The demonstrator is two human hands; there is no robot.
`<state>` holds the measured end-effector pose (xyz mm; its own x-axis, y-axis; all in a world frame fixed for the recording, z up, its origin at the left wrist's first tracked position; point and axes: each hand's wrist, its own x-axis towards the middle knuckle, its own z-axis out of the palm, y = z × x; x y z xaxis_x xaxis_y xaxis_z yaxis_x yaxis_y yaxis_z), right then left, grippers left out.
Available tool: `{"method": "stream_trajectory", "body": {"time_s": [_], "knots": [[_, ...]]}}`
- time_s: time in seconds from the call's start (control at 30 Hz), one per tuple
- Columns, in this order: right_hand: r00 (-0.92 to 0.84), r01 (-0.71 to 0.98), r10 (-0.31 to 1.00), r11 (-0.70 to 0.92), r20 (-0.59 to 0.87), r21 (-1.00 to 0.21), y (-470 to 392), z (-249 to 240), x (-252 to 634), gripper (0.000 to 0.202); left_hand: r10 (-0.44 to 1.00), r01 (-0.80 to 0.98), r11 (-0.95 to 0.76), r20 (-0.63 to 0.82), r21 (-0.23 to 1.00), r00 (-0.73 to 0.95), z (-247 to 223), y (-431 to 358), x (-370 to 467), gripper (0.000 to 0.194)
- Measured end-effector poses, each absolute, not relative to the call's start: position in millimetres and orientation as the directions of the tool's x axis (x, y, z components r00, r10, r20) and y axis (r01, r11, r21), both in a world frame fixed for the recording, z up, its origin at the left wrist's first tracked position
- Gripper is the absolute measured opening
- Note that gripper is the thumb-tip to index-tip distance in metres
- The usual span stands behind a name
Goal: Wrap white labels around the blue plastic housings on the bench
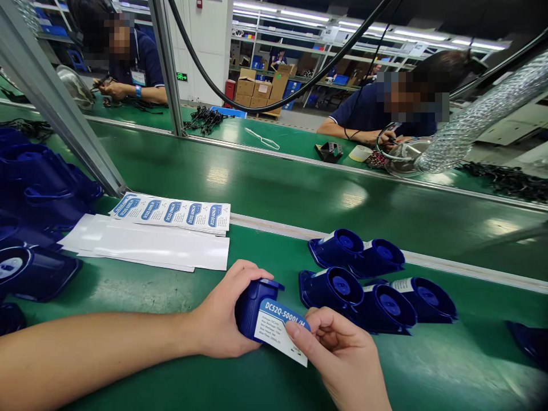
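A dark blue plastic housing (248, 308) is gripped in my left hand (226, 314), fingers over its top and thumb underneath. Between the thumb and fingers of my right hand (338, 348) is the right end of a white and blue printed label (278, 331). The label's left part lies against the housing's side, while its right end stands out past it. Several blue housings with labels (342, 285) rest on the green table just beyond my right hand. Farther left lie printed label sheets (171, 214) and blank white backing sheets (158, 245).
Blue housings (38, 188) are piled at the left, with another at the right edge (531, 342). A metal post (72, 97) rises at the left. Two people work across the bench, near a foil duct (488, 114). A black cable (257, 108) hangs in front.
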<state>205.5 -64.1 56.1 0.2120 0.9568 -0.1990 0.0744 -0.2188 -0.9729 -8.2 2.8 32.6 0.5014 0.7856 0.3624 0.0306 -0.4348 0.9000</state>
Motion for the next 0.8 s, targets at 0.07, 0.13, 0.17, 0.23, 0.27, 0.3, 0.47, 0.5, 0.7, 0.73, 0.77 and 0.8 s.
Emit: {"method": "stream_trajectory", "body": {"time_s": [0.07, 0.13, 0.17, 0.23, 0.27, 0.3, 0.47, 0.5, 0.7, 0.73, 0.77, 0.8], "knots": [[0.211, 0.071, 0.957, -0.219, -0.200, -0.973, -64.1, 55.5, 205.6, 0.049, 0.786, 0.026, -0.428, 0.358, 0.903, 0.503, 31.7, 2.7, -7.9, 0.090], [0.213, 0.062, 0.956, -0.221, -0.203, -0.973, -64.1, 55.2, 205.5, 0.049, 0.785, 0.016, -0.429, 0.364, 0.903, 0.502, 31.6, 2.7, -7.8, 0.090], [0.215, 0.057, 0.954, -0.224, -0.207, -0.973, -64.1, 55.2, 205.4, 0.049, 0.783, 0.010, -0.432, 0.369, 0.902, 0.501, 31.8, 2.8, -7.8, 0.090], [0.220, 0.058, 0.952, -0.229, -0.212, -0.972, -64.1, 55.4, 205.1, 0.049, 0.780, 0.002, -0.435, 0.375, 0.901, 0.500, 32.6, 3.0, -7.8, 0.090], [0.221, 0.061, 0.952, -0.232, -0.213, -0.971, -64.1, 55.6, 205.0, 0.049, 0.781, 0.002, -0.433, 0.374, 0.901, 0.500, 33.1, 3.1, -7.9, 0.090], [0.220, 0.065, 0.952, -0.234, -0.215, -0.970, -64.1, 55.7, 205.0, 0.049, 0.782, 0.002, -0.430, 0.371, 0.903, 0.502, 33.6, 3.2, -7.9, 0.090], [0.215, 0.068, 0.952, -0.236, -0.217, -0.969, -64.2, 55.3, 205.7, 0.047, 0.780, -0.001, -0.430, 0.372, 0.903, 0.503, 33.6, 3.7, -8.0, 0.091], [0.214, 0.068, 0.953, -0.235, -0.216, -0.970, -64.1, 55.0, 205.9, 0.047, 0.780, -0.001, -0.431, 0.374, 0.902, 0.502, 33.2, 3.7, -7.9, 0.091], [0.211, 0.071, 0.954, -0.234, -0.214, -0.970, -63.2, 54.2, 206.8, 0.047, 0.778, 0.001, -0.443, 0.384, 0.896, 0.498, 30.5, 3.6, -7.4, 0.089], [0.212, 0.075, 0.953, -0.236, -0.215, -0.969, -63.1, 54.2, 206.9, 0.048, 0.778, 0.003, -0.444, 0.384, 0.896, 0.498, 30.3, 3.5, -7.3, 0.089], [0.213, 0.078, 0.953, -0.238, -0.217, -0.968, -63.0, 54.2, 206.9, 0.048, 0.778, 0.003, -0.444, 0.384, 0.896, 0.498, 30.2, 3.5, -7.2, 0.089], [0.214, 0.080, 0.952, -0.241, -0.220, -0.967, -62.9, 54.2, 206.9, 0.048, 0.777, 0.002, -0.445, 0.385, 0.896, 0.499, 30.1, 3.5, -7.2, 0.090]]}}
